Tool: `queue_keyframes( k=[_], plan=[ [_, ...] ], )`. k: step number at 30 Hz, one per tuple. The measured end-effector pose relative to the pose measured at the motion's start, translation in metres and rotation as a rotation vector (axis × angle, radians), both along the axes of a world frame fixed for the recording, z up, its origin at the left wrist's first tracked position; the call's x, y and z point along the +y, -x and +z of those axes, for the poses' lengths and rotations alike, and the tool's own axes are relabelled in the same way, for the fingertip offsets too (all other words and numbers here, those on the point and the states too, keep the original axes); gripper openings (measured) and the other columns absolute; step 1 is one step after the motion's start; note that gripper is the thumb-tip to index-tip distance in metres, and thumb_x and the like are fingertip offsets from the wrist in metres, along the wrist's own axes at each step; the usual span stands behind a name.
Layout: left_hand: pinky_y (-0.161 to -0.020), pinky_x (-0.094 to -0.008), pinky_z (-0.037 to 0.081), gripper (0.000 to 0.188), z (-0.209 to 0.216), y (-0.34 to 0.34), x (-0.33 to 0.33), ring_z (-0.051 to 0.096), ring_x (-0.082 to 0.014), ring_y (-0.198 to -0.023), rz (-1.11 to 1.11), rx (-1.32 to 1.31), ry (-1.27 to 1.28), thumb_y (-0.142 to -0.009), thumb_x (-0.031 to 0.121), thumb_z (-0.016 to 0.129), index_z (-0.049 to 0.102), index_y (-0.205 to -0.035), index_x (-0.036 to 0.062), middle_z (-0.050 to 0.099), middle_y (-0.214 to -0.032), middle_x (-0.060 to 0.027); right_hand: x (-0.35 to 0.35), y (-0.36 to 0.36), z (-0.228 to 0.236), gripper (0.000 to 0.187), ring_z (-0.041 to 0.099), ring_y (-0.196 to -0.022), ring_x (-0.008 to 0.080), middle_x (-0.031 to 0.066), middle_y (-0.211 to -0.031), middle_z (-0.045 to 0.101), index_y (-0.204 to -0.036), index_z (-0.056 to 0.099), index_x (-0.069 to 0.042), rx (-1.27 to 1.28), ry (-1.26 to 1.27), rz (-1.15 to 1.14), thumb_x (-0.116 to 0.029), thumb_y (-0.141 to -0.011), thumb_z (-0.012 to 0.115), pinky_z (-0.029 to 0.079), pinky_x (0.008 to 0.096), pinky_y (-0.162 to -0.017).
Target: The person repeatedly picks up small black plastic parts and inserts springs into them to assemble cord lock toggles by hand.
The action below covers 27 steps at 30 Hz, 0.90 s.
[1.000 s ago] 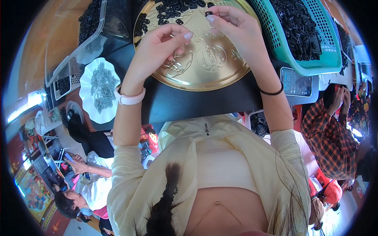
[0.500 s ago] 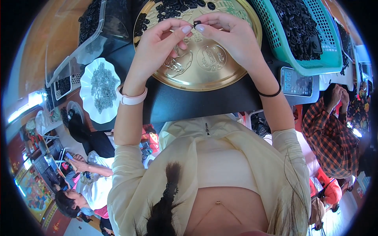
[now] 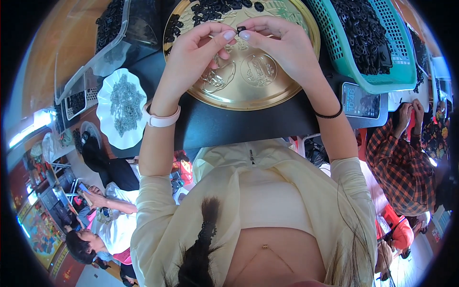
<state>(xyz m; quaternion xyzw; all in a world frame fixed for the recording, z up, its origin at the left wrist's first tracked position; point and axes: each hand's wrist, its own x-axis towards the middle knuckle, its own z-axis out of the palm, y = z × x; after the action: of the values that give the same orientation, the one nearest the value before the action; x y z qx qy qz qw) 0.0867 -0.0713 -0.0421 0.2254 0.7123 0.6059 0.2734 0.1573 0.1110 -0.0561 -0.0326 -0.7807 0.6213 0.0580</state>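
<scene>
Directions are taken from the centre of the gold tray (image 3: 244, 98), with 12 o'clock at its far side.

Right hand (image 3: 289, 48): thumb and index finger pinched on a small black piece (image 3: 240, 30), which sits at the fingertips over the middle of the tray. Left hand (image 3: 197, 56): thumb and index tips drawn close together just beside that piece, the other fingers curled; whether they grip anything cannot be told.

Loose black pieces (image 3: 206, 13) lie on the tray from 9 to 12 o'clock. At 8 o'clock a white scalloped dish (image 3: 104, 112) holds silver-coloured parts (image 3: 125, 107). At 3 o'clock a green basket (image 3: 389, 85) holds a heap of black parts (image 3: 361, 36).

Markings: a raised round emblem (image 3: 258, 70) is stamped into the tray at 5 o'clock, its detail too fine to read. At 4 o'clock lies a phone (image 3: 361, 101), screen lit, showing a clock readout in large digits.
</scene>
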Motion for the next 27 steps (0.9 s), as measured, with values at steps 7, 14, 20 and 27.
queue_keyframes(
  k=[7,14,20,27],
  plan=[
    [-0.055,-0.0148,0.043,0.020,-0.005,0.000,0.003,0.058,-0.0032,-0.072,0.028,-0.020,-0.013,-0.089,0.018,0.058,0.062,-0.103,0.0033,0.063,-0.082,0.0011,-0.004,-0.003,0.001,0.025,0.061,-0.077,0.0085,0.0039,-0.086,0.067,-0.100,0.066,-0.002,-0.018,0.012,-0.042,-0.017,-0.080,0.068,0.048,0.0213,-0.071],
    [-0.055,-0.0166,0.046,0.023,0.004,0.007,0.003,0.060,-0.0057,-0.071,0.065,0.206,0.164,-0.089,0.022,0.059,0.063,-0.103,0.0042,0.064,-0.082,-0.0006,-0.006,0.012,-0.014,0.023,0.060,-0.076,0.0081,0.0039,-0.084,0.066,-0.099,0.066,-0.002,0.069,0.205,-0.085,-0.015,-0.080,0.068,0.048,0.0210,-0.068],
    [-0.064,-0.0359,0.050,0.017,0.041,0.021,0.029,0.060,-0.0329,-0.070,-0.095,0.767,0.034,-0.081,0.009,0.054,0.060,-0.082,-0.0070,0.062,-0.080,-0.0201,0.009,0.009,-0.001,0.024,0.061,-0.087,0.0119,0.0067,-0.097,0.063,-0.107,0.058,0.002,0.018,0.246,-0.188,-0.009,-0.086,0.061,0.051,0.0226,-0.074],
    [-0.054,-0.0296,0.050,0.007,0.039,0.023,0.032,0.065,-0.0224,-0.068,-0.195,1.476,0.294,-0.074,0.011,0.060,0.062,-0.077,0.0041,0.062,-0.076,-0.0094,0.008,0.010,-0.005,0.024,0.061,-0.088,0.0139,0.0081,-0.099,0.062,-0.109,0.056,0.003,-0.002,0.304,-0.186,-0.009,-0.088,0.058,0.052,0.0246,-0.075]
  ],
)
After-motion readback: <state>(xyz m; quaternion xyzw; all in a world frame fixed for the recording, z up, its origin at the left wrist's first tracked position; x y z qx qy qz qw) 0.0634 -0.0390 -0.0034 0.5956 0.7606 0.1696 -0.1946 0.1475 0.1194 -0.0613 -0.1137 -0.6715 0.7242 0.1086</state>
